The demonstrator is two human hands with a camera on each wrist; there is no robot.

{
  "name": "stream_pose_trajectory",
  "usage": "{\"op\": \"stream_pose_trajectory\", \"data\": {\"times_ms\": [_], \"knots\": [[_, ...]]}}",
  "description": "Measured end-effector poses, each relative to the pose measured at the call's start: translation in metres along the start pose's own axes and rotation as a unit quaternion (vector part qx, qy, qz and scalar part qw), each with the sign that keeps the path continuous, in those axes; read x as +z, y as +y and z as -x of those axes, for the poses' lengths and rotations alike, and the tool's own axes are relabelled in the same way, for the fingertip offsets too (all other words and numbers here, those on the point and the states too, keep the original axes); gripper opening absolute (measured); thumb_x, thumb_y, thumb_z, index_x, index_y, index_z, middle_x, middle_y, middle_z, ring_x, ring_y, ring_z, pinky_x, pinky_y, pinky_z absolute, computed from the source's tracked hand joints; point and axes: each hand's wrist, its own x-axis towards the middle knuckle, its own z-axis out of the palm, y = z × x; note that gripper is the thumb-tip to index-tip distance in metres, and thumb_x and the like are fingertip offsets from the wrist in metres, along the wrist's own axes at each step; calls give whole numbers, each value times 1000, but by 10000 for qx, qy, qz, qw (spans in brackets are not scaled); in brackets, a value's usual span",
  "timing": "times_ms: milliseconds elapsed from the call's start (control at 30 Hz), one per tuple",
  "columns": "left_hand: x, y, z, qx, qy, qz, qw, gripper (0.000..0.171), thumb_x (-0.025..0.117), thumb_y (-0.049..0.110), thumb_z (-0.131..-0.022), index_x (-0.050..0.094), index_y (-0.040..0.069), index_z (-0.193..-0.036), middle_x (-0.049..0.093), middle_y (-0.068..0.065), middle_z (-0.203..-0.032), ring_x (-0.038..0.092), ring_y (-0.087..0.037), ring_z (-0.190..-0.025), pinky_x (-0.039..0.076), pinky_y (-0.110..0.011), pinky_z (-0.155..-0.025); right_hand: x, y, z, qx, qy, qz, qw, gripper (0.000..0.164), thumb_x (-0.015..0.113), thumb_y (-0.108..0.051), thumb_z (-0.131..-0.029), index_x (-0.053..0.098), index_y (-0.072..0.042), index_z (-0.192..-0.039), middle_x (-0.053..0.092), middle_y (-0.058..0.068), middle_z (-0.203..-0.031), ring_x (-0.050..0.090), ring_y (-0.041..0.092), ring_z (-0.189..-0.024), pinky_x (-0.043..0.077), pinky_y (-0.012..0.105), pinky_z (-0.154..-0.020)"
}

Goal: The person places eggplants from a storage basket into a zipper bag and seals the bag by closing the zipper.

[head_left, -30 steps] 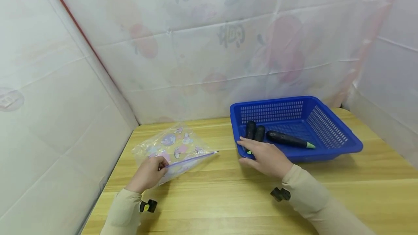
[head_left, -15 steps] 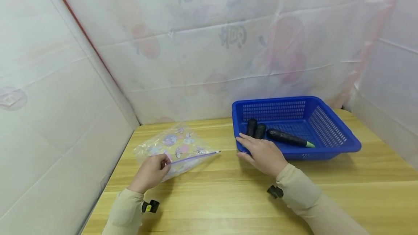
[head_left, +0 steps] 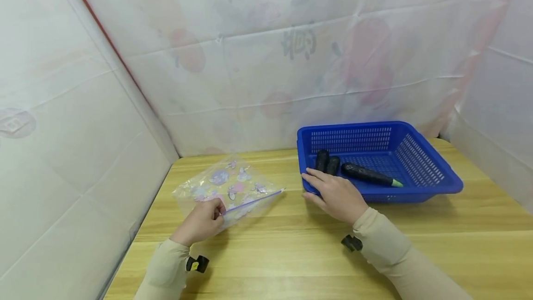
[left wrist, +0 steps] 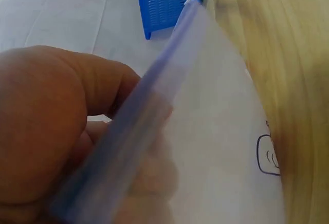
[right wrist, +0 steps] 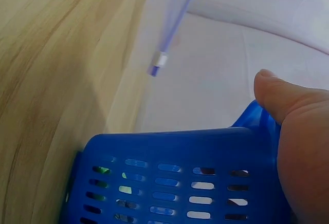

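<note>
In the head view my left hand [head_left: 201,221] pinches a clear zip bag [head_left: 239,177] by its purple zip edge. The bag carries printed pastel figures, and its zip slants up to the right, ending in a white slider [right wrist: 160,59]. Through the film, some left fingers show in the left wrist view. My right hand [head_left: 339,196] rests over the near left corner of a blue basket [head_left: 433,163], thumb along the outside and fingers extended over the rim. Inside lie dark eggplants: one eggplant [head_left: 368,174] with a pale green end, and two more partly covered by the hand.
A wooden table [head_left: 270,249] bears both the bag and the basket. Pale printed cloth [head_left: 250,82] hangs at the back and sides, close behind the basket. Each sleeve has a small black device [head_left: 197,264] at the wrist.
My left hand and the bag's zip edge have shifted slightly right. The right hand has slid a little left over the basket corner, now hiding a green eggplant tip seen earlier.
</note>
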Motion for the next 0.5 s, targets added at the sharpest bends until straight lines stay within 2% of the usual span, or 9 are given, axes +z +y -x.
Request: {"op": "stream_pose_trajectory", "data": {"times_ms": [100, 233, 400, 500], "knots": [[3, 1, 0, 64, -56, 92, 9999, 9, 58, -1, -82, 58, 7, -84, 44, 4, -63, 38, -7, -56, 34, -24, -52, -3, -1, 0, 48, -83, -232, 9997, 50, 62, -39, -92, 58, -12, -133, 54, 11, -136, 68, 24, -92, 55, 40, -71], [8, 3, -2, 199, 83, 177, 9996, 7, 59, 0, -82, 60, 6, -85, 44, 5, -61, 38, -7, -54, 34, -24, -52, -8, -2, -1, 200, -92, -734, 9971, 48, 59, -37, -94, 55, -13, -135, 52, 10, -138, 68, 21, -91, 55, 39, -73], [15, 3, -5, 284, 143, 181, 9993, 7, 59, 1, -81, 60, 6, -85, 42, 6, -58, 35, -5, -51, 33, -23, -49, -18, -2, -1, 443, -132, -1262, 9909, 48, 59, -34, -95, 54, -11, -136, 53, 9, -136, 59, 25, -114, 50, 44, -88], [16, 2, -5, 288, 162, 138, 9994, 8, 59, 0, -81, 60, 7, -85, 42, 6, -58, 35, -5, -50, 32, -23, -48, -26, 0, -1, 593, -248, -1429, 9876, 48, 57, -37, -96, 53, -11, -137, 55, 9, -135, 55, 26, -119, 48, 46, -92]]}}
